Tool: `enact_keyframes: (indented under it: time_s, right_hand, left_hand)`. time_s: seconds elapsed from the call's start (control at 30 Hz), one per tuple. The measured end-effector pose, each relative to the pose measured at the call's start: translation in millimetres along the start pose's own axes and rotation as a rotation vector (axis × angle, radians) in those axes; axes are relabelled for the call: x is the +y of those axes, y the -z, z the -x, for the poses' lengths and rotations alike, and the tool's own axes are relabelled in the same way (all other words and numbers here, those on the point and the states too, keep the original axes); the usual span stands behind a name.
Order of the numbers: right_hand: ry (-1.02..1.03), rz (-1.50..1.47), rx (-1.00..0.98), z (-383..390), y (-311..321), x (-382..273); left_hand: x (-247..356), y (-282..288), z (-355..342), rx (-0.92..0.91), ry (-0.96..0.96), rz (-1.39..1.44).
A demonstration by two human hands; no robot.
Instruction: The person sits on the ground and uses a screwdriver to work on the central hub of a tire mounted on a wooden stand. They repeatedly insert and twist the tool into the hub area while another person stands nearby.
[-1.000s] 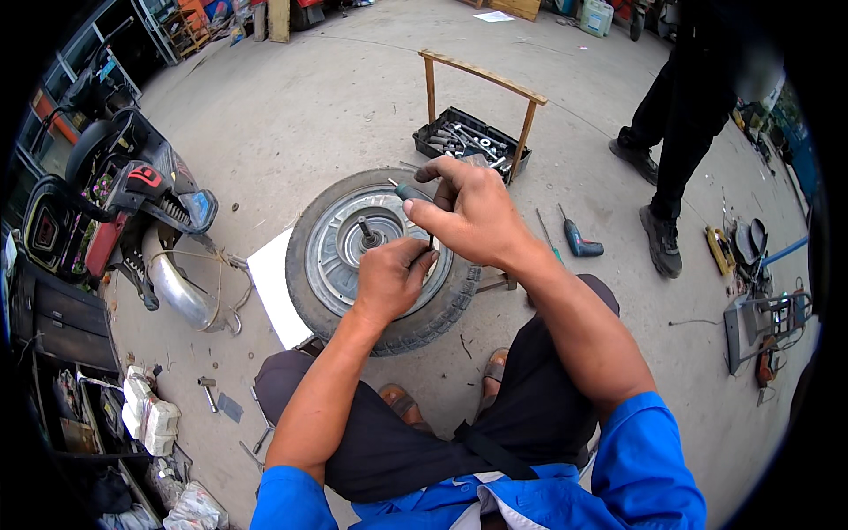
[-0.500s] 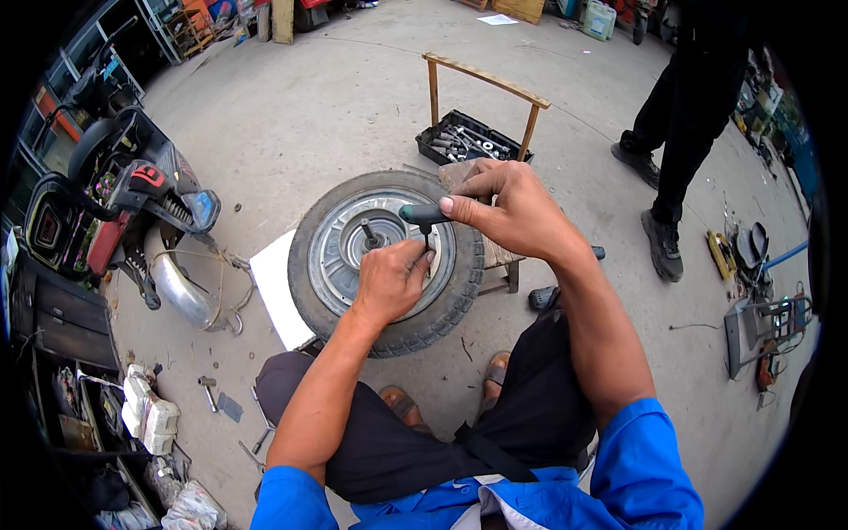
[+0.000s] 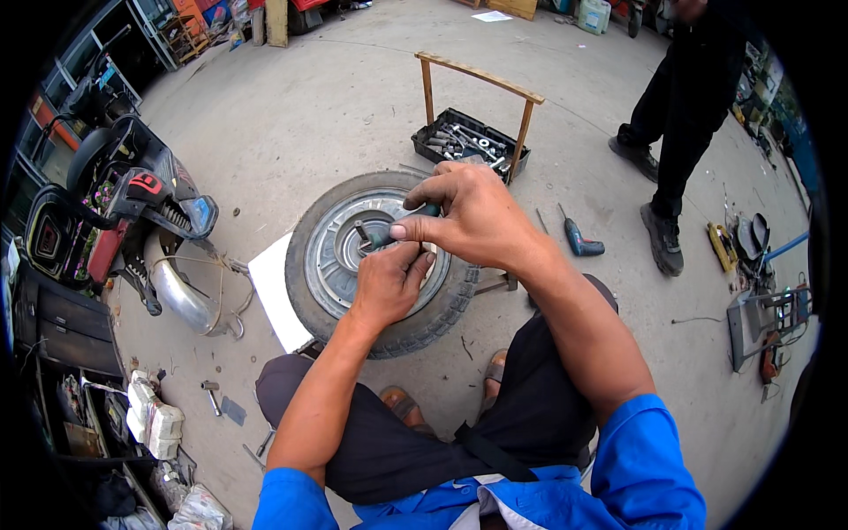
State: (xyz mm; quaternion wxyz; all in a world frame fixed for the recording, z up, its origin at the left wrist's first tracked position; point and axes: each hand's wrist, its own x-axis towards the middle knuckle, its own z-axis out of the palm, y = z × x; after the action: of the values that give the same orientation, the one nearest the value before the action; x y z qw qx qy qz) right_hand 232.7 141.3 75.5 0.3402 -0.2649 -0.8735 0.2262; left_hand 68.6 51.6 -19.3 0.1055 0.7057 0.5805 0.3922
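A wheel with a black tire and silver hub lies flat in front of me, a short axle standing up at its middle. My right hand is closed on the handle of a dark green T-handle tool over the hub. Just below it, my left hand has thumb and fingers pinched at the hub, where the tool's thin shaft is mostly hidden. A white board shows under the wheel's left side.
Left are a scooter and parts bin. A black tool tray with wooden handle is beyond the wheel. Another person stands at right, near a drill-shaped tool and scattered tools. A loose socket lies lower left.
My right hand's grip on the tool has turned, with the handle swinging round from level to slanting down toward the axle. My left hand stays in nearly the same place.
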Motion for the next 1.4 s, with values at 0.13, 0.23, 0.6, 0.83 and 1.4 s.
enact_keyframes:
  time_s: [0.13,0.23,0.6,0.83,1.4]
  right_hand:
    - [-0.057,0.031,-0.006,-2,1,-13]
    - [-0.168,-0.072,-0.069,-4,6,-18]
    - [-0.227,0.143,-0.180,2,50,-25]
    - [-0.021,-0.167,-0.195,8,27,-20]
    - [-0.095,0.026,-0.119,-6,32,-10]
  left_hand:
    - [-5,-2,-2,0.028,-0.014,-0.003]
    - [-3,-2,-3,0.032,-0.041,-0.014]
    - [-2,3,-5,-0.007,-0.031,-0.070]
    - [-4,-5,-4,-0.016,-0.022,-0.057]
    - [-10,1,-2,0.001,0.021,-0.035]
